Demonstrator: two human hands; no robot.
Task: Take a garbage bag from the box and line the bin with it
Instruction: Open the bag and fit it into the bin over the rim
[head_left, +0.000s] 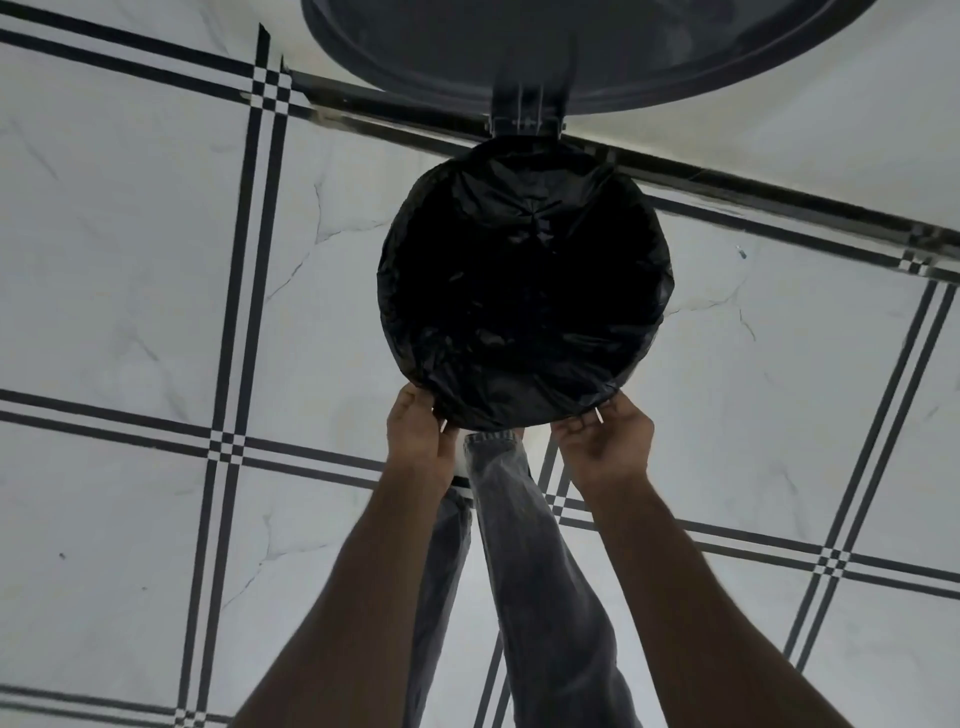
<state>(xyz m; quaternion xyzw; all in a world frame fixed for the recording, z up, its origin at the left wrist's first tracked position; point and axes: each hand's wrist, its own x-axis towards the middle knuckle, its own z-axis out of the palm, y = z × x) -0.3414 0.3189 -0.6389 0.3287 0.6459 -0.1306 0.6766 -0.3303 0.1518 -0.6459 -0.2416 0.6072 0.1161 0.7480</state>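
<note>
With lid (587, 47) raised at top of frame, black garbage bag (524, 280) lining round bin at centre, near edge gripped by left hand (421, 436) and right hand (605, 441), fingers curled.

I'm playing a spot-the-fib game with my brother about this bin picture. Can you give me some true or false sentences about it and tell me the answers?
1. The bin's lid is closed. False: it stands open, tipped back behind the bin.
2. A black garbage bag lines the bin, folded over its rim. True.
3. Only one hand touches the bag. False: the left hand and the right hand both grip its near edge.
4. The floor has pale tiles with dark stripes. True.
5. The bag is full of rubbish. False: the inside looks dark and no rubbish shows.
</note>
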